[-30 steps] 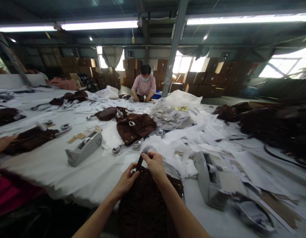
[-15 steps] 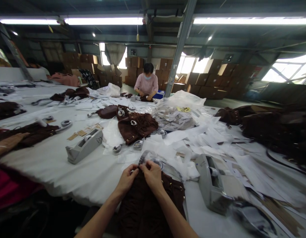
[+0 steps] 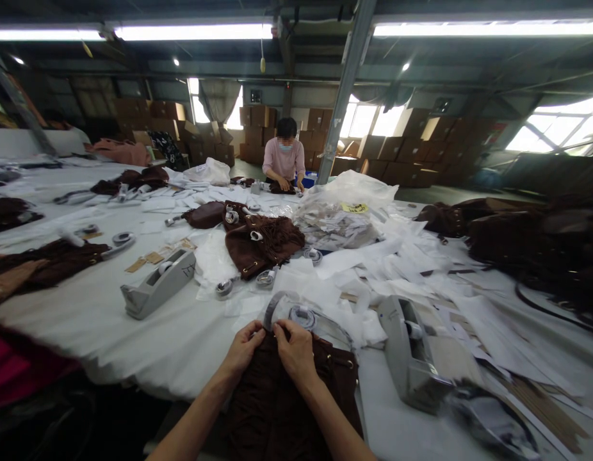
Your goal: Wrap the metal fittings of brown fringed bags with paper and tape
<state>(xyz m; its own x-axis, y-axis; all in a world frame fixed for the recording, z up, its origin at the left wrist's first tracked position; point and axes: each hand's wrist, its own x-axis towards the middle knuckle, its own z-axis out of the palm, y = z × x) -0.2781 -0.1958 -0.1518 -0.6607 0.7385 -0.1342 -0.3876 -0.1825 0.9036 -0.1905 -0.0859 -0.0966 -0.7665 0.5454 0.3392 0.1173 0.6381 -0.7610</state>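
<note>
A dark brown fringed bag (image 3: 262, 397) with gold eyelets lies in front of me at the table edge. A grey wrapped handle loop (image 3: 273, 308) rises from its top edge. My left hand (image 3: 243, 351) is closed in a pinch at the left of the loop's base, on the bag's top edge. On the other side of the base, my right hand (image 3: 295, 351) pinches with thumb and forefinger; the exact spot under its fingertips is partly hidden. Just beyond the right hand lies a coiled grey wrapped strap (image 3: 302, 316).
Grey tape dispensers stand left (image 3: 159, 285) and right (image 3: 412, 352). Another brown fringed bag (image 3: 262, 243) lies ahead, beside a clear plastic sack (image 3: 342, 218) of paper pieces. White sheets (image 3: 421, 282) cover the right side. A co-worker (image 3: 284, 157) works across the table; another person's hand (image 3: 18, 278) is at left.
My fingertips have moved slightly apart at the base of the handle loop, with the right hand shifting a little lower and to the right. The view has turned slightly.
</note>
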